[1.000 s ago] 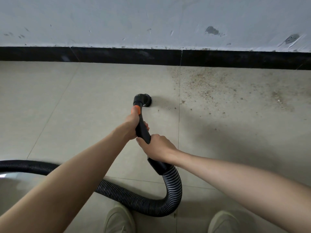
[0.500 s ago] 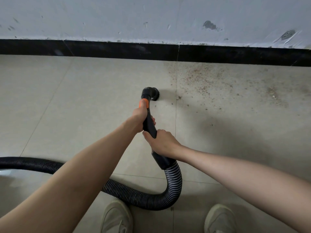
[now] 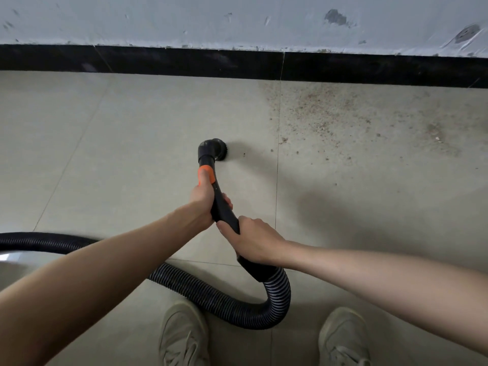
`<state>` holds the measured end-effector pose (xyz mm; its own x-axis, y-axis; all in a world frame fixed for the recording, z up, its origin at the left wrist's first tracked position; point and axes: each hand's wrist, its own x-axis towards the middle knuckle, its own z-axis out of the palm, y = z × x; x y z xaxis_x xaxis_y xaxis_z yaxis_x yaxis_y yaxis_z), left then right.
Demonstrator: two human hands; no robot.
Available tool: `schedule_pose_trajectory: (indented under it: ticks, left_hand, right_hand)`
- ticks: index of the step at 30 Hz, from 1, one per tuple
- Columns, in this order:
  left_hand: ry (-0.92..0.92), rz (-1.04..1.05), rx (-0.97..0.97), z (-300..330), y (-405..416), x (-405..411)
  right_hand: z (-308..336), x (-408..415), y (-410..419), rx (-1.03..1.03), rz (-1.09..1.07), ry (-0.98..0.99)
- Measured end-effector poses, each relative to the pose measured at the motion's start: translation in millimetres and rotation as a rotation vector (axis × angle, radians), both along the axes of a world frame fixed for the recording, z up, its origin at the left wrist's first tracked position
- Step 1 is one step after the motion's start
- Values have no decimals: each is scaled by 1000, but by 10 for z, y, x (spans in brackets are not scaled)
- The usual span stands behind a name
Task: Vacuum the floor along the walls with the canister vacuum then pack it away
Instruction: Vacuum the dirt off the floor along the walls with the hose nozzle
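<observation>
The left hand (image 3: 201,200) is wrapped around the upper part of the black vacuum handle (image 3: 220,204), its thumb laid on the orange slider (image 3: 206,174), while the lower part is gripped by the right hand (image 3: 254,241). The round brush nozzle (image 3: 214,150) is set on the tiled floor (image 3: 132,143), just left of scattered dirt (image 3: 343,120) below the black baseboard (image 3: 184,62). The ribbed hose (image 3: 211,294) is looped before two shoes (image 3: 182,336).

The floor tiles (image 3: 126,143) are smooth with a dull satin sheen — gritty brown dust (image 3: 343,112) roughens the right-hand tile. The skirting (image 3: 184,62) is glossy black. The wall (image 3: 237,19) is matt, chipped paint. The hose (image 3: 211,294) is ribbed black plastic; the handle tube (image 3: 224,210) is smooth plastic — semi-gloss — with an orange band (image 3: 206,173). The shoes (image 3: 182,336) look like matt cloth.
</observation>
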<state>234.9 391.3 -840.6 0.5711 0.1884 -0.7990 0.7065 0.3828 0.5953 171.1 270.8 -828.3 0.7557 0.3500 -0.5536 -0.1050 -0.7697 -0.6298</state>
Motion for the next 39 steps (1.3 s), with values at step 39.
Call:
schedule_pose_trajectory:
  ticks: [39]
  left_hand:
    - [-64,-109,115,-105,-435,-83]
  right_hand:
    - [-66,-128,-284,260,-251,208]
